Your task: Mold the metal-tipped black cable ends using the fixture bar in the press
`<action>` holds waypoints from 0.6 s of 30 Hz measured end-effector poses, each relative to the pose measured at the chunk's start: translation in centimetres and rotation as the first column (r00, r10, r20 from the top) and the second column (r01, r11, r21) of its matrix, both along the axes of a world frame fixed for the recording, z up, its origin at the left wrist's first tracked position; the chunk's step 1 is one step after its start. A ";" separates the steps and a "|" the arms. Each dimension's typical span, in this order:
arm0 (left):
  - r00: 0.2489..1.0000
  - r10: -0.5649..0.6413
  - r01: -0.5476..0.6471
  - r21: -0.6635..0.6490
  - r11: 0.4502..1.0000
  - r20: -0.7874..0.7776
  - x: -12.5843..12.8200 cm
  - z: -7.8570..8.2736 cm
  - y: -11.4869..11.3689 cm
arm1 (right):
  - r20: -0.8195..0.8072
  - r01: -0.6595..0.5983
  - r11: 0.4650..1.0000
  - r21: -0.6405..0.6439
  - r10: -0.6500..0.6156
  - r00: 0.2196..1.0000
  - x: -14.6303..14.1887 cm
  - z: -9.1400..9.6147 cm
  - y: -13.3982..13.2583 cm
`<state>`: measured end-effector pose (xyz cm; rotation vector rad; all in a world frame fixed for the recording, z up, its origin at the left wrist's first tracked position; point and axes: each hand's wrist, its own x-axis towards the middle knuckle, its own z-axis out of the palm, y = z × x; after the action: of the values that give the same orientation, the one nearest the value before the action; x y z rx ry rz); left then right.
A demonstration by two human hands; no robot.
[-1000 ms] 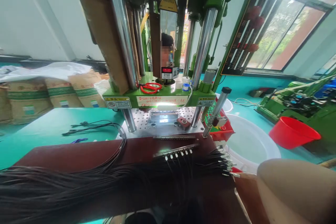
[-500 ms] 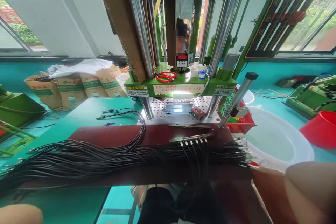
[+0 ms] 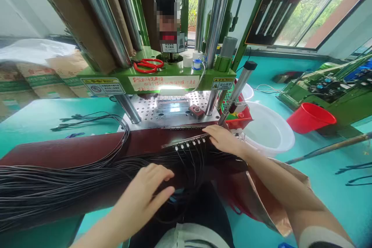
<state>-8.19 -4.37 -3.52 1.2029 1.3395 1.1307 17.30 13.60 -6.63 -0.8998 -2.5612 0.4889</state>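
Note:
My right hand (image 3: 224,139) has its fingers closed round the right end of a slim metal strip (image 3: 186,140) on the brown board. Several white-tipped cable ends sit in a row along that strip, and their black cables (image 3: 194,164) hang toward my lap. Behind it lies a second metal strip (image 3: 186,127). My left hand (image 3: 149,190) is over the board's front edge, left of the hanging cables; its fingers are curved, with the thumb apart, and nothing shows in it. A thick bundle of black cables (image 3: 58,182) stretches across the brown board (image 3: 52,145).
A green press (image 3: 116,79) with steel columns stands ahead, red-handled scissors (image 3: 148,66) on its ledge. Its perforated plate (image 3: 145,110) carries a lit mould (image 3: 173,105) and a small brown block (image 3: 196,111). On the right are a white tub (image 3: 270,128) and a red bucket (image 3: 310,119).
Both hands have come in from the lower edges: the right one onto the strip's end, the left one near the hanging cables. The view has turned right and tilted down.

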 end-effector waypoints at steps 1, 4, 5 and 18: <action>0.928 -0.168 0.176 -0.007 0.984 -0.333 0.9 -0.7 0.8 | 0.182 -0.043 0.997 0.062 0.032 0.983 -0.1 -0.5 0.5; 0.412 -0.346 0.422 -0.160 0.893 -0.843 3.2 -2.0 2.1 | 0.473 -0.110 0.979 0.173 0.016 0.881 -0.9 -1.8 1.8; 0.322 -0.359 0.444 -0.195 0.875 -0.876 3.6 -2.1 2.2 | 0.518 -0.128 0.975 0.182 0.016 0.855 -1.3 -1.8 2.1; 0.620 -0.751 0.701 -0.590 0.401 0.226 4.7 -4.7 6.0 | 0.628 0.124 0.979 -0.160 0.004 0.778 -5.0 4.7 3.7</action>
<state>-3.49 1.68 -8.25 1.1086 0.9148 -0.0539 12.28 17.34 -1.91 -1.4107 -3.1009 0.4832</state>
